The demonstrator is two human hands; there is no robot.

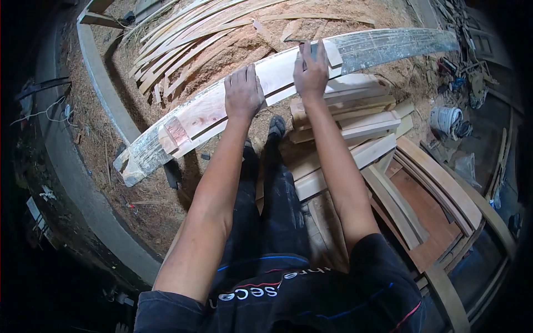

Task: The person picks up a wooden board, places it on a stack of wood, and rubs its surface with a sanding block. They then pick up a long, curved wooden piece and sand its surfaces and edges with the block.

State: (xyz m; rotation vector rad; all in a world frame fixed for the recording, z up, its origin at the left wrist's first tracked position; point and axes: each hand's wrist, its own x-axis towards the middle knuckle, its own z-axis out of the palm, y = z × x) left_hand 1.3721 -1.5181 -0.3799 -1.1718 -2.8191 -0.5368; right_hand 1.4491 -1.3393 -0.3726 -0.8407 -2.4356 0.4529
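Observation:
A pale curved wooden board [205, 110] lies along a long, worn curved plank [383, 47] in front of me. My left hand [244, 93] rests on the board near its middle, palm down with its fingers stretched out. Farther right, my right hand [312, 72] is on the board near a small pale wood block [333, 54]. Something dark grey shows between its fingers, and a thin dark hooked piece sticks out beside them; what they hold is mostly hidden. A reddish wood piece [175, 131] sits at the board's left end.
Long thin wood strips [183, 41] lie on shavings beyond the plank. Several cut timbers [355, 125] are stacked to the right of my legs, with curved pieces [444, 183] farther right. A white bucket [446, 119] stands at the right. A concrete curb [94, 183] runs along the left.

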